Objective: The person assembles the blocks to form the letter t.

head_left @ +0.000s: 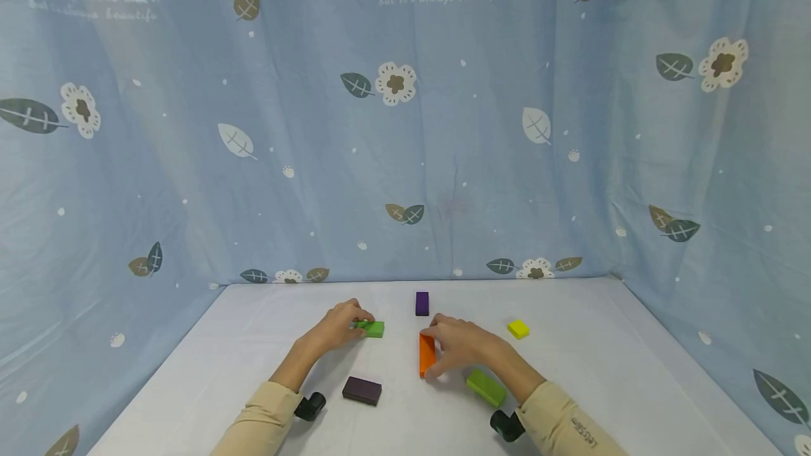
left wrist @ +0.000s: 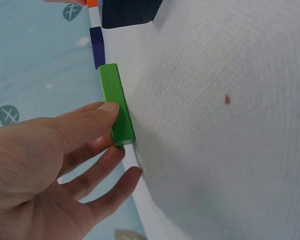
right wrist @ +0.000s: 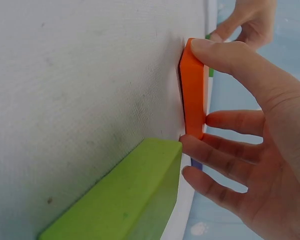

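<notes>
My left hand (head_left: 340, 326) pinches a green block (left wrist: 117, 102) between thumb and fingers; the outer fingers spread loosely below it in the left wrist view. My right hand (head_left: 461, 345) spans an orange block (right wrist: 193, 92) lengthwise, thumb at one end and fingertips at the other. In the head view this orange block stands near the middle of the table, right of the green one. Close by the right hand lies a lime-green block (head_left: 486, 387), large in the foreground of the right wrist view. A dark purple-brown block (head_left: 362, 390) lies nearer than the left hand.
Beyond the hands stands a purple block (head_left: 422, 304) at the back middle. A small yellow block (head_left: 518, 329) lies to the right. The white table (head_left: 253, 343) ends at a blue patterned curtain (head_left: 443, 160) on the back and both sides. Black wrist cameras hang under both sleeves.
</notes>
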Tool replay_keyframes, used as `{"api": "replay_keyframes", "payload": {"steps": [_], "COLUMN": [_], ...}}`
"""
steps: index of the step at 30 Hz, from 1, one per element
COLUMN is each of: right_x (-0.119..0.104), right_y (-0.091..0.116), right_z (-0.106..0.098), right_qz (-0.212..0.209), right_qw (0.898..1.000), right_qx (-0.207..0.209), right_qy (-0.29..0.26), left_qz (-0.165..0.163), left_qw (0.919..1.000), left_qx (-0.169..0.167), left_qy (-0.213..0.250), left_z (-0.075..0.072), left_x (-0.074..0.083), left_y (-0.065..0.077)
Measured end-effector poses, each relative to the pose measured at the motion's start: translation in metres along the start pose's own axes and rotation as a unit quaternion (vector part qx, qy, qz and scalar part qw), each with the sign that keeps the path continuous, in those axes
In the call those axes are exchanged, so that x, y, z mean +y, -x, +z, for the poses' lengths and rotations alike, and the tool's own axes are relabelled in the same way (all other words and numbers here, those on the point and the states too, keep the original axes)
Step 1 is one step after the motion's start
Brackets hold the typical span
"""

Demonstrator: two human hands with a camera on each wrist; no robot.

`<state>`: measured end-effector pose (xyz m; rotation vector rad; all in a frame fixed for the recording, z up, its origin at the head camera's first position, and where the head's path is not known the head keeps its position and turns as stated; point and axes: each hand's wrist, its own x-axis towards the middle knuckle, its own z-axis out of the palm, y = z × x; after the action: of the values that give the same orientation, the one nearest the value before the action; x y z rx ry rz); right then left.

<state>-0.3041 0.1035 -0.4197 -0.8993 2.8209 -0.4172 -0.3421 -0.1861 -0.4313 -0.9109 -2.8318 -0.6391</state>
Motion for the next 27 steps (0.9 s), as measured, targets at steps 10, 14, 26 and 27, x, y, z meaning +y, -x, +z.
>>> {"api": "replay_keyframes", "payload": {"steps": [10, 14, 26, 27], "right_x": [-0.0054, -0.0048, -0.0047, -0.0051], "right_y": [0.0025, 0.0027, 0.0038, 0.0045], "right_z": [0.0019, 0.0032, 0.0055, 0.0057], "right_qz": [-0.001, 0.0, 0.008, 0.01], "right_qw": [1.0, 1.0, 1.0, 1.0], "right_qx": [0.011, 0.01, 0.012, 0.013], "right_qy": [0.013, 0.006, 0.003, 0.006], "left_qz": [0.005, 0.005, -0.002, -0.002], "left_qw": [1.0, 1.0, 1.0, 1.0], "left_qx": [0.003, 0.004, 0.006, 0.006], "left_qy": [0.0, -0.001, 0.0, -0.001], "left_z": [0.0011, 0.0006, 0.0008, 0.0006], "left_x": [-0.002, -0.0015, 0.0003, 0.0005], "left_y": [0.0003, 0.0, 0.0012, 0.0013]}}
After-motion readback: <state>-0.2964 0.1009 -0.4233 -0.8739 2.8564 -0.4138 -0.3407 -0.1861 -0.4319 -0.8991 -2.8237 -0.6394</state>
